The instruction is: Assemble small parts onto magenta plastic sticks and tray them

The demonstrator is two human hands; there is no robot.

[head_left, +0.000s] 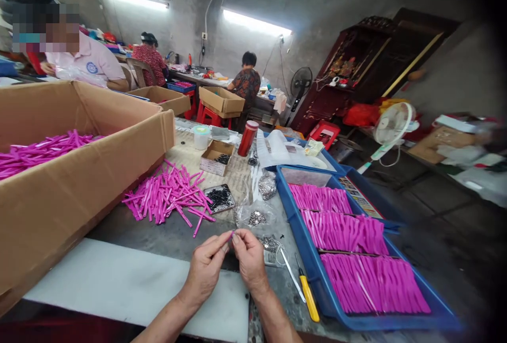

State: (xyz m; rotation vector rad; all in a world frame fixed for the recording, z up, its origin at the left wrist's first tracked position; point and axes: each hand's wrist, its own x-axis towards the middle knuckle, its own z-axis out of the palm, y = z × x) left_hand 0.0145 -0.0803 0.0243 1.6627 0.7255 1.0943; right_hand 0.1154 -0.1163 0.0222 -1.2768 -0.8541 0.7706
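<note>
My left hand [206, 266] and my right hand [249, 258] meet fingertip to fingertip over the table's near edge. Both pinch one small magenta piece [231, 235] between thumbs and forefingers; most of it is hidden by the fingers. A loose pile of magenta plastic sticks [170, 195] lies just beyond my hands. A small black tray of dark tiny parts [219, 198] sits beside the pile. To my right a blue tray [301, 237] holds three neat rows of magenta pieces [348, 232].
A big cardboard box [79, 184] with more magenta sticks fills the left. A yellow-handled tool [308, 295], clear bags of metal bits [268, 184], a small carton [216, 157], a red flask [247, 138] and a white jar [200, 136] stand on the table. Other people sit at far benches.
</note>
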